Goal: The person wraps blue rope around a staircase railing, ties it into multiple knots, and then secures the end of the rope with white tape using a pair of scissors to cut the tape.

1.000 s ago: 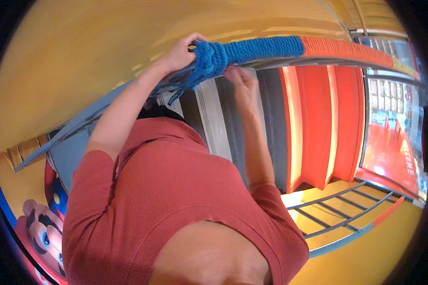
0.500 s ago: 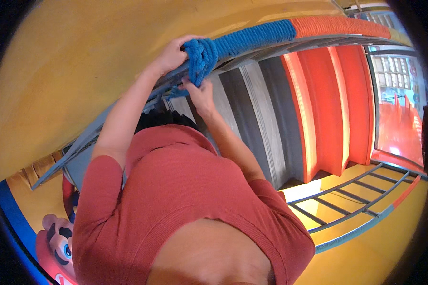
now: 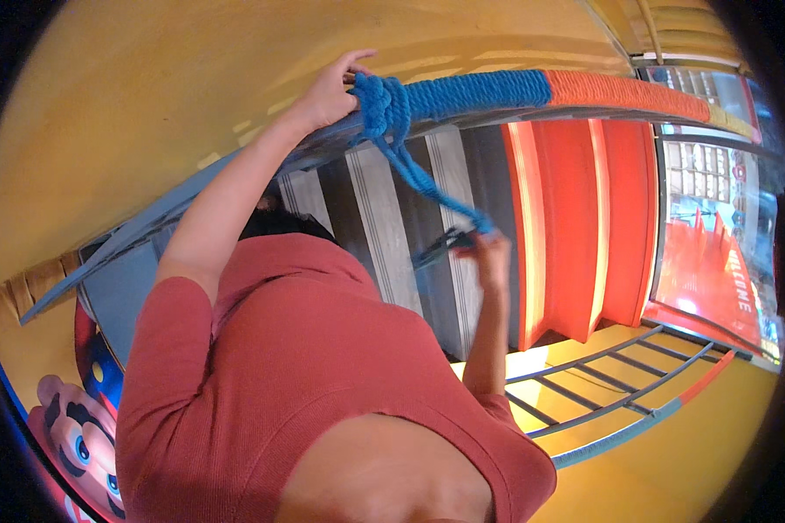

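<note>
Stairs: grey, red.
Left hand: fingers at rope coil, grip unclear.
Right hand: fingers gripping tail.
Pull: likely tightening; needs steadiness.

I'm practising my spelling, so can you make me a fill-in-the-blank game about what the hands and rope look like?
The right grip holds rope coloured ____. Between higher and lower, the left grip sits ____ in the picture than the right grip. The wrapping matching the rope's colour sits directly left of ____ wrapping.

Missing words: blue; higher; orange.
</note>
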Motion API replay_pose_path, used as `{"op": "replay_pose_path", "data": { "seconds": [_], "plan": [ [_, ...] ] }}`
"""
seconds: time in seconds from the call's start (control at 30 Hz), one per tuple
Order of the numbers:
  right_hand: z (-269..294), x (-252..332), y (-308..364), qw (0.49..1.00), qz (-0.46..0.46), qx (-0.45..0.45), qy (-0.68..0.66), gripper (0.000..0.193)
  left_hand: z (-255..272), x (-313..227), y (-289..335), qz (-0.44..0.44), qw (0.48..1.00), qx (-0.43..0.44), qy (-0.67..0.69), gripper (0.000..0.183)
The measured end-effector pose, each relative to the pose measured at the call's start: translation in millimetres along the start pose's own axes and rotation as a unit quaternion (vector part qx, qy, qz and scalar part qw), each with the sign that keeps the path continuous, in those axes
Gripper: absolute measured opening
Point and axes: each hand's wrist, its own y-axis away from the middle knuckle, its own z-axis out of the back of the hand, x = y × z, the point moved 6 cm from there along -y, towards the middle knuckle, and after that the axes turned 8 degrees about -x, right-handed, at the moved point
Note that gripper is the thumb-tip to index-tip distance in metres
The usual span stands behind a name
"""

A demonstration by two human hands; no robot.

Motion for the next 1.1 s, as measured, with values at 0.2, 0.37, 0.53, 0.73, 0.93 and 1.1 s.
{"op": "replay_pose_path", "data": {
  "seconds": [0.2, 0.37, 0.53, 0.73, 0.93, 1.1],
  "plan": [
    [-39, 279, 37, 0.841, 0.484, -0.043, -0.240, 0.026, 3, -2, -3, -0.116, 0.990, -0.066, -0.044, 0.102],
    [-168, 300, -15, 0.795, 0.486, -0.079, 0.355, 0.032, 13, -31, 4, -0.198, 0.960, -0.134, -0.145, 0.122],
    [-247, 237, -45, 0.726, 0.455, 0.189, 0.480, 0.026, 1, -27, 3, -0.212, 0.973, -0.092, -0.016, 0.110],
    [-223, 229, -18, 0.800, 0.531, 0.140, 0.244, 0.022, -3, -11, 10, -0.069, 0.987, 0.063, -0.134, 0.038],
    [-168, 104, -42, 0.969, 0.236, 0.069, -0.040, 0.025, -5, 1, -1, -0.043, 0.986, 0.095, -0.130, 0.036],
    [-239, 68, -67, 0.956, 0.234, 0.094, -0.151, 0.053, -6, 6, -1, 0.029, 0.978, 0.159, -0.135, 0.046]
  ]
}}
